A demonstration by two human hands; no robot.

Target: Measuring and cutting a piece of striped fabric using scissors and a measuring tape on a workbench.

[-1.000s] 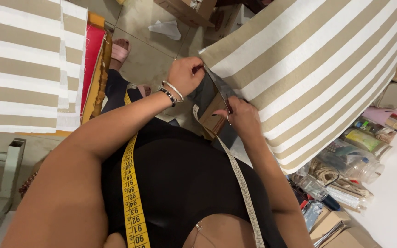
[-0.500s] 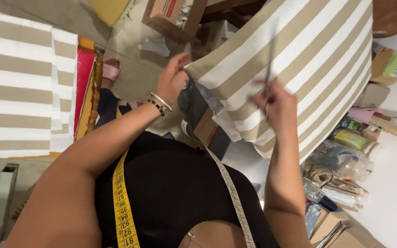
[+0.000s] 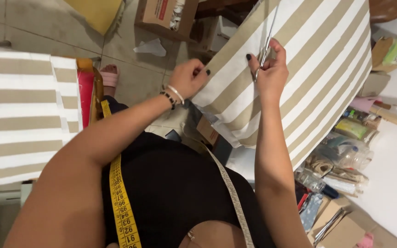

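A beige-and-white striped fabric [image 3: 318, 64] drapes over the table at upper right. My left hand [image 3: 188, 78] pinches its near left edge, a beaded bracelet on the wrist. My right hand [image 3: 268, 73] rests on the fabric and grips metal scissors [image 3: 267, 41], whose blades point up and away along a stripe. A yellow tape measure [image 3: 121, 202] hangs round my neck over a black top.
Another striped fabric piece [image 3: 19, 115] lies at the left beside red and yellow cloth [image 3: 86, 96]. Cardboard boxes [image 3: 159, 16] stand on the tiled floor. Bottles, twine, packets and tools [image 3: 341, 156] crowd the white table's right edge.
My right hand has risen from the fabric's lower edge onto the cloth, now holding the scissors upright. My left hand stays on the fabric edge while the view shifts.
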